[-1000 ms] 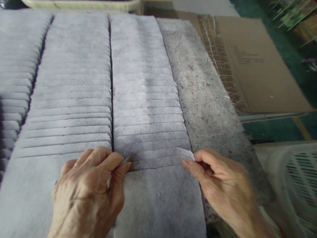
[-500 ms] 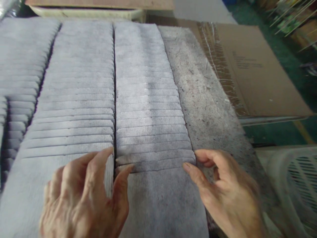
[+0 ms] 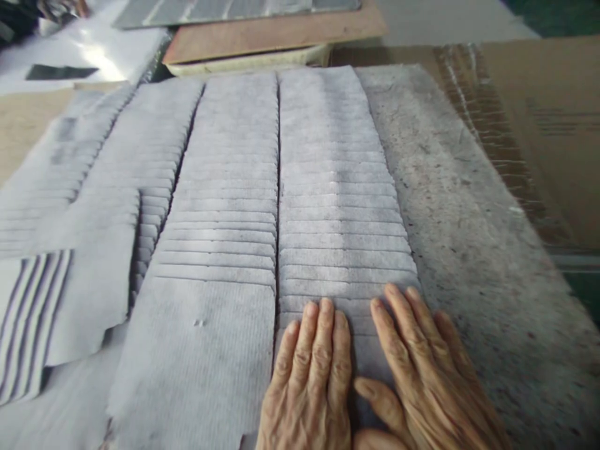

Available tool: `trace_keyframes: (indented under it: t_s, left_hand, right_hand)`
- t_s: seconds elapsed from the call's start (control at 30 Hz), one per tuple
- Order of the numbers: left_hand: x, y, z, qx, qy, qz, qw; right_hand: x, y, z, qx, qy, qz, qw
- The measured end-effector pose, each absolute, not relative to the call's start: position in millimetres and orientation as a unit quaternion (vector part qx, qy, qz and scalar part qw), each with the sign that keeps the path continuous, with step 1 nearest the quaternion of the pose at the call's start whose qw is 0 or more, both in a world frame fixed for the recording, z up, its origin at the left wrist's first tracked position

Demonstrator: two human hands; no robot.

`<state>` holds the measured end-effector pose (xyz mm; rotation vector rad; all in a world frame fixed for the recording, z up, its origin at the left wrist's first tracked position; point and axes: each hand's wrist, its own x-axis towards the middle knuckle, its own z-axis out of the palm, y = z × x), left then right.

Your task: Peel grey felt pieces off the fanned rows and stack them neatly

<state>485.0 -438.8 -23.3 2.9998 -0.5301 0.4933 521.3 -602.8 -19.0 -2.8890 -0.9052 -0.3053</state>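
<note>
Grey fabric pieces overlap in a long column, their edges showing as stepped lines. Across the near end of this column, my left hand lies flat with its fingers stretched forward. Beside it, my right hand also rests flat on the pieces, fingers extended and thumb pointing toward the left hand. Neither hand grips anything. The near part of the column is mostly hidden under both hands. Directly left is a second column of overlapped grey fabric pieces, separated by a narrow dark gap.
More fanned grey columns lie farther left, with striped-looking stacked pieces at the left edge. A speckled grey felt mat extends to the right. Cardboard lies beyond it, and a brown board sits at the back.
Both hands have gone from pinching at the column's edges to lying flat on it. The view has turned left, showing more columns and the striped stack.
</note>
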Motion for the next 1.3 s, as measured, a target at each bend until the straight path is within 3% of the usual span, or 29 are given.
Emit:
trace_keyframes:
  t_s: [0.23,0.37,0.57,0.93,1.3]
  left_hand:
    - [482.1,-430.3,-8.7,0.964,-0.185,0.173,0.078]
    - [474.4,-404.6,7.5,0.967,-0.039,0.211,0.136]
    - [453.8,-357.6,21.7,0.973,0.091,0.183,0.111]
    - [405.1,-341.0,25.2,0.979,0.102,0.164,0.064]
    - [336.9,-372.0,-25.0,0.934,-0.045,0.299,0.188]
  right_hand:
    - [516.6,-603.0,-24.8,-0.947,-0.296,-0.115,0.053]
    - [515.8,-601.6,-28.2,-0.95,-0.28,-0.122,0.059]
    - [518.8,-595.2,-24.3,-0.954,-0.264,-0.116,0.075]
    - [518.0,-595.3,-21.0,-0.953,-0.277,-0.099,0.067]
    - [518.2,-591.5,-22.7,-0.964,-0.25,-0.092,0.025]
